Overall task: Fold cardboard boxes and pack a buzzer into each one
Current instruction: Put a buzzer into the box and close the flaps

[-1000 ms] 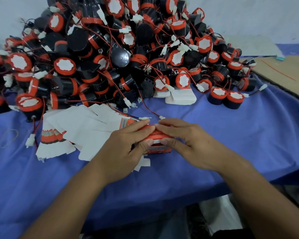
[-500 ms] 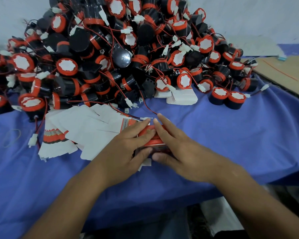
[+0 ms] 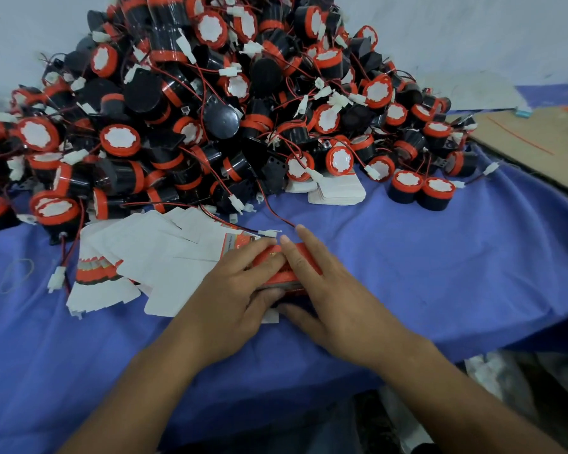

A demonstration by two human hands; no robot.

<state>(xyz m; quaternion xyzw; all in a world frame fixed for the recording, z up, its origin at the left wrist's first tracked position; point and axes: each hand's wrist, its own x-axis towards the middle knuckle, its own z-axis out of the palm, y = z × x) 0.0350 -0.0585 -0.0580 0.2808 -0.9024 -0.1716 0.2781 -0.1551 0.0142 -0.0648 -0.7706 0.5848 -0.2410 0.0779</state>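
Observation:
A small red cardboard box (image 3: 277,277) sits on the blue cloth between both hands. My left hand (image 3: 233,296) grips its left side, fingers on top and thumb on the near face. My right hand (image 3: 322,290) holds the right side, fingers laid flat along the top, thumb at the near edge. A big heap of black and red buzzers (image 3: 210,109) with red wires and white plugs fills the back of the table. Flat white box blanks (image 3: 151,257) lie fanned out left of the box.
A second stack of flat blanks (image 3: 338,191) lies at the foot of the heap. Two buzzers (image 3: 420,191) stand apart on the right. A brown cardboard sheet (image 3: 538,142) lies at the far right. A rubber band (image 3: 17,276) lies at the left.
Both hands have pressed down on the box; my right fingers have straightened and slid forward over its top. The box looks more closed than before.

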